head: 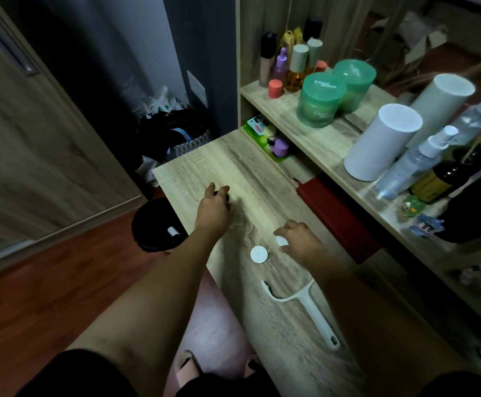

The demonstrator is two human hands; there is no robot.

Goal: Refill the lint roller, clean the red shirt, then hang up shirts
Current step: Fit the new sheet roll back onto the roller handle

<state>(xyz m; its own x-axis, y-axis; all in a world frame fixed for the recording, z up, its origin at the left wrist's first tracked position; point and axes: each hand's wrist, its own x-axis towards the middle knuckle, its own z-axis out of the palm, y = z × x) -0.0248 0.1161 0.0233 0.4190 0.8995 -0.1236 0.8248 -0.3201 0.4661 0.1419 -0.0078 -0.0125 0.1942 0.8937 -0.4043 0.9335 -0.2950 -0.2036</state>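
A pale wood bench (pixel 233 161) runs away from the person, with its left edge open to the floor. Below that edge, left of the left fingers, stands a black bin (pixel 147 239) with a small white roll (pixel 173 231) inside. Right of the right fingers, a red flat object (pixel 336 219) lies along the bench's other edge, under a crowded shelf (pixel 331 141). The white lint roller handle (pixel 305 308) lies flat, nearer the person than the right fingers. The left hand (pixel 215 207) grips a small dark thing (pixel 223 194), too blurred to name. The right hand (pixel 301 243) pinches a white disc (pixel 281 241). A second white disc (pixel 259 254) lies just left of those fingers. Bare wood stretches beyond both hands.
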